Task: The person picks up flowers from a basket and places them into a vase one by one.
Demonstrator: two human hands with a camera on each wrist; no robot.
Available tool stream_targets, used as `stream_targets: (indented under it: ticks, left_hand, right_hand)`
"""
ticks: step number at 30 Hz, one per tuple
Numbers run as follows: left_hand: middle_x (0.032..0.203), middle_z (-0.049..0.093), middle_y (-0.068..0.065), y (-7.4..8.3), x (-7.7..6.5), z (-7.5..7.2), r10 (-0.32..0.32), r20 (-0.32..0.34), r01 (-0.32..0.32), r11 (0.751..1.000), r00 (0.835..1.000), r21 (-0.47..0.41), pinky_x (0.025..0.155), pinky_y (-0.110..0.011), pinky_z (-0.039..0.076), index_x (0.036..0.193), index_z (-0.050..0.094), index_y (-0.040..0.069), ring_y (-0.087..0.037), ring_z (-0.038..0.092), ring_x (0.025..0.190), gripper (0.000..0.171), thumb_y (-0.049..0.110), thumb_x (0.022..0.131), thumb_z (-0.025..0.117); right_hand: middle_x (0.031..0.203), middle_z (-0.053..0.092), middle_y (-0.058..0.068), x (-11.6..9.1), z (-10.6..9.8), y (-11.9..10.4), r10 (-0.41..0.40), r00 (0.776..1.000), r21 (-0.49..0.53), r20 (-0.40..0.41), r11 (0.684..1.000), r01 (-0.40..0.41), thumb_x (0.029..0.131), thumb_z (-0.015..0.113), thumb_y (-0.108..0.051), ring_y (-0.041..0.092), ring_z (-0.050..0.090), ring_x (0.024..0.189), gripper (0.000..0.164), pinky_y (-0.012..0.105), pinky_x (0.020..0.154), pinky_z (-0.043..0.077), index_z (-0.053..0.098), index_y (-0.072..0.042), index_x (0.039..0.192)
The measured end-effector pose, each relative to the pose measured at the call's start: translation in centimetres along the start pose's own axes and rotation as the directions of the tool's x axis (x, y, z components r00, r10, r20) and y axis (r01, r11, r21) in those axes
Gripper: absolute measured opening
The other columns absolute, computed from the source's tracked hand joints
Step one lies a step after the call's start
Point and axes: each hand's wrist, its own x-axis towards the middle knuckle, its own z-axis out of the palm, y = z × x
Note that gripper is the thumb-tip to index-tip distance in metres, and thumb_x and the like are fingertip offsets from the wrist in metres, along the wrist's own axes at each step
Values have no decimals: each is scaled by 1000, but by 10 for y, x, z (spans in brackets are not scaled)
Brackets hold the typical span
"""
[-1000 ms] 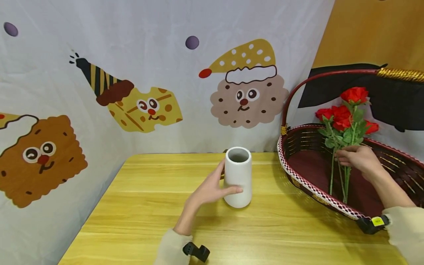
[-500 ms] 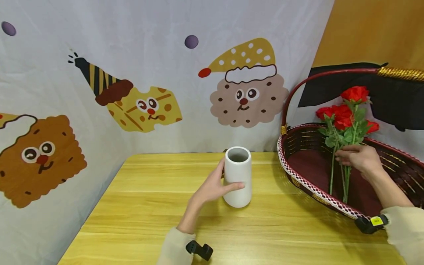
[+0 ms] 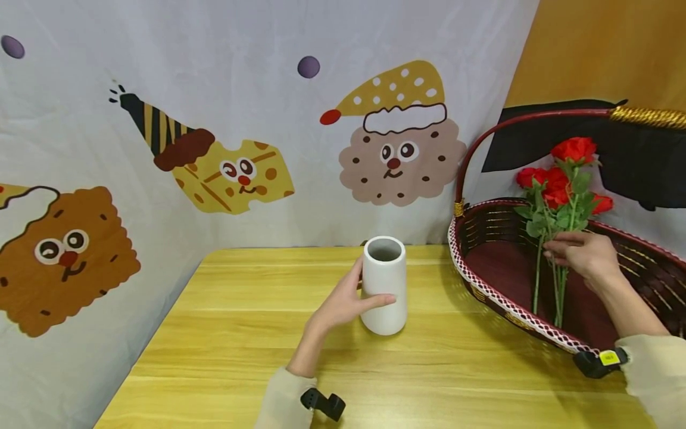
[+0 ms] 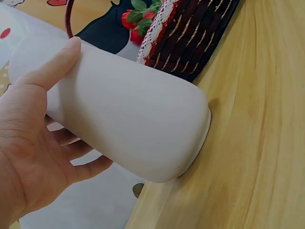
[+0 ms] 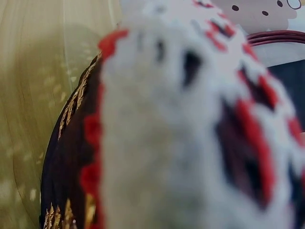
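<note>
A white vase (image 3: pixel 384 286) stands upright on the wooden table. My left hand (image 3: pixel 345 304) holds it from the left, the thumb across its front and the fingers behind it, as the left wrist view also shows on the vase (image 4: pixel 128 109). Over the dark red basket (image 3: pixel 501 286), my right hand (image 3: pixel 584 253) pinches a stem of the red artificial roses (image 3: pixel 557 185). Their green stems reach down into the basket. How many stems are held cannot be told. In the right wrist view the basket's blurred lace rim (image 5: pixel 147 124) hides the right hand.
The basket's tall handle (image 3: pixel 536 116), wrapped in gold cord, arches above the roses. A cloth (image 3: pixel 257 71) printed with cartoon figures hangs behind the wooden table (image 3: pixel 241 345). Bare tabletop lies between vase and basket.
The left-hand rose blooms have shifted slightly right, and my right hand has moved a little with them. My left thumb has moved slightly up the vase, which stays in place.
</note>
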Motion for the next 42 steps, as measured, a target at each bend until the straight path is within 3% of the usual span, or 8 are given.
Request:
stream_targets:
  ticks: [12,16,27,32,35,42]
  left_hand:
    - [141,49,12,-3,1,2,12,31,-12,1000,999,5,108,-44,41,152,30,36,-12,51,127,84,33,87,83]
    - [142,48,12,-2,1,2,19,39,-19,1000,999,6,108,-44,41,153,30,36,-12,51,127,84,33,87,82]
    - [142,48,11,-3,2,1,29,54,-29,1000,998,6,108,-45,40,153,28,36,-13,50,127,84,32,88,81]
    - [142,48,11,-4,1,1,33,48,-33,999,998,1,109,-46,40,153,28,36,-13,50,128,84,32,88,81]
    - [141,48,10,-3,1,2,33,39,-34,999,999,7,108,-45,41,153,29,35,-12,50,127,84,31,88,81]
    - [140,48,11,-3,1,3,45,31,-45,999,999,2,106,-44,42,153,29,35,-12,50,126,83,29,88,82]
  right_hand:
    - [80,60,-29,-2,-3,-1,-3,1000,102,4,995,2,105,50,-6,-6,65,71,47,22,66,58,36,23,139]
    - [80,61,-29,-2,-6,-2,-9,1000,92,2,996,8,105,52,-9,-5,65,72,45,21,65,57,39,21,137]
    - [79,66,-25,-3,-10,-10,-5,1000,196,-17,981,8,104,56,-13,-2,68,71,28,22,64,58,53,7,123]
    - [81,69,-20,-4,-12,-12,-3,1000,313,-18,950,8,102,60,-14,1,70,71,6,22,65,58,65,-15,102]
    - [81,71,-17,-4,-13,-14,-5,1000,378,-19,926,11,101,62,-13,4,70,71,17,22,64,58,68,-25,91]
    - [83,73,-11,-8,-13,-18,-23,1000,545,-11,838,25,97,67,-11,6,72,72,11,21,64,57,71,-20,92]
